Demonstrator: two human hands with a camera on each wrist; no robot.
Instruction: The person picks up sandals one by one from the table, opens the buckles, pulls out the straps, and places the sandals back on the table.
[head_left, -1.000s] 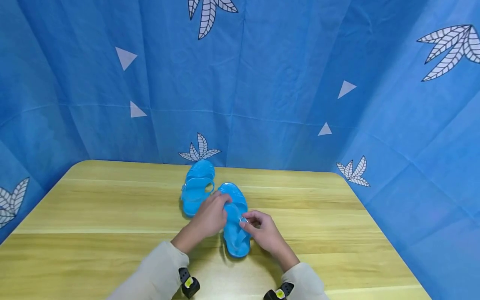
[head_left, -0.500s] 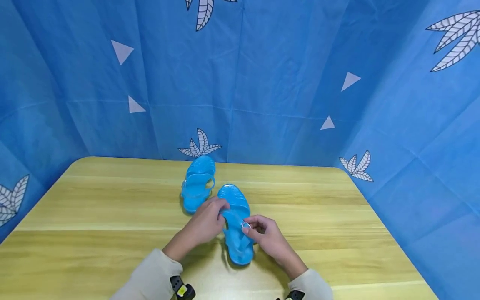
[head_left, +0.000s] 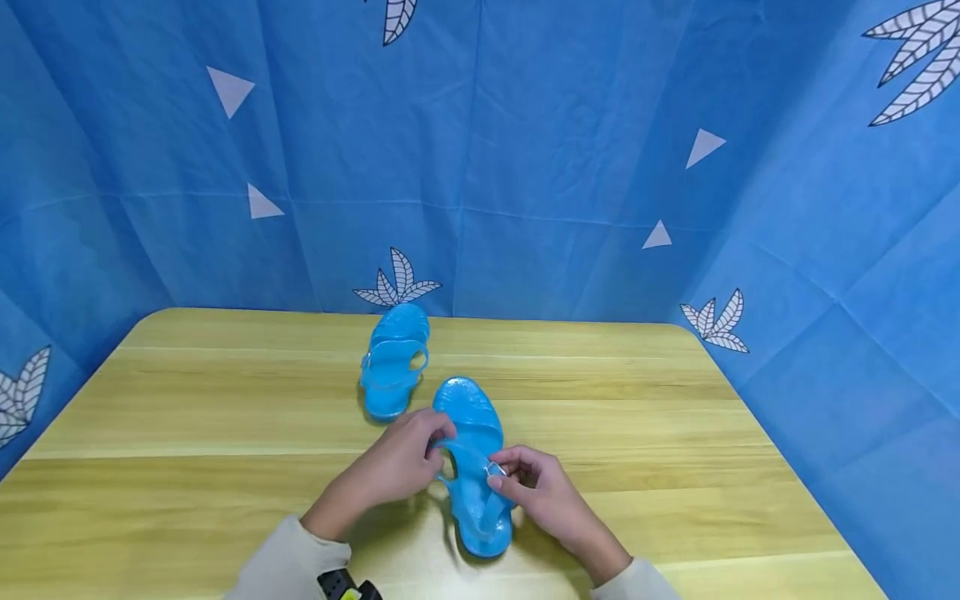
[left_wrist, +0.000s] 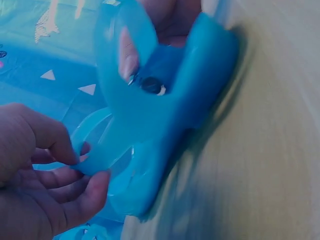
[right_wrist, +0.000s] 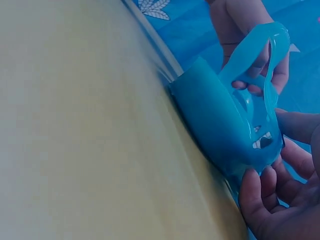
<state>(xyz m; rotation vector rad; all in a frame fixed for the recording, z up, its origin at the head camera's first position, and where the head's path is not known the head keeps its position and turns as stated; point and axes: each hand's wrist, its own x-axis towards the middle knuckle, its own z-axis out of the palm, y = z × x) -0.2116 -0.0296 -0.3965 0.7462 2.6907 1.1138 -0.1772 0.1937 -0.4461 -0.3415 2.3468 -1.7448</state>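
A blue jelly sandal [head_left: 468, 408] lies toe-away on the table between both hands. My left hand [head_left: 411, 454] pinches its strap [left_wrist: 95, 159] on the left side, thumb and fingers meeting at the strap in the left wrist view. On the other side, my right hand [head_left: 546, 492] pinches the strap at a shiny metal buckle [head_left: 494, 470]. The right wrist view has the right fingertips [right_wrist: 251, 177] against the sandal's side, near its sole. Part of the buckle is hidden by the fingers. The matching sandal [head_left: 390, 354] lies behind, to the left.
The light wooden table [head_left: 225, 392] extends to both sides of the sandals. Behind it hangs a blue curtain [head_left: 480, 150] with leaf and triangle prints. A black strapped device [head_left: 341, 586] sits on my left wrist, over a pale sleeve [head_left: 288, 562].
Both hands and the near sandal have shifted toward me, widening the gap to the far sandal. The hold on strap and buckle continues; the head view has tilted down slightly.
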